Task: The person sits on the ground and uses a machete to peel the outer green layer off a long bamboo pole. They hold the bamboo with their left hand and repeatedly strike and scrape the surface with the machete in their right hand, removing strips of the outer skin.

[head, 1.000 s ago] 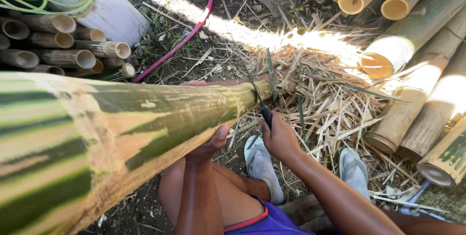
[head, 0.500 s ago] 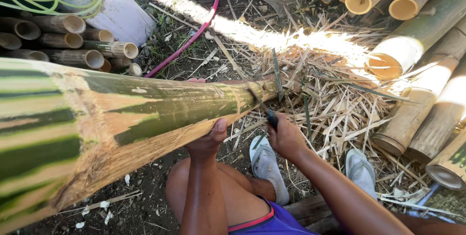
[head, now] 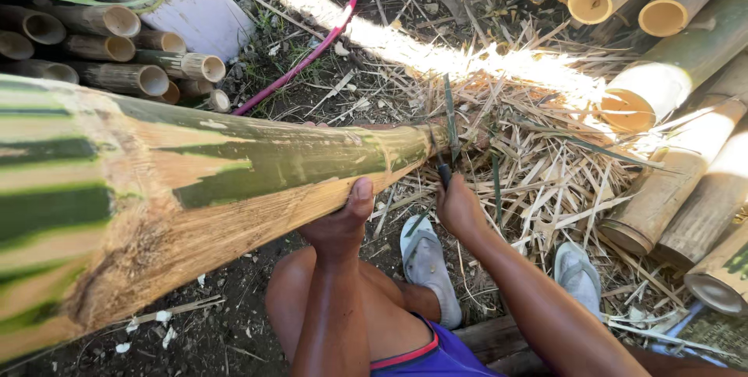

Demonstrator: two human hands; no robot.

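Holding big bamboo pole (head: 234,182), left hand (head: 343,221) wraps round underside. Right hand (head: 460,209) pinching knife (head: 442,163) at 1 o'clock, blade now nearer pole tip than before; peeling goes on.

Bamboo pole (head: 234,174) lies between left stack (head: 117,58) and right stack (head: 686,112).
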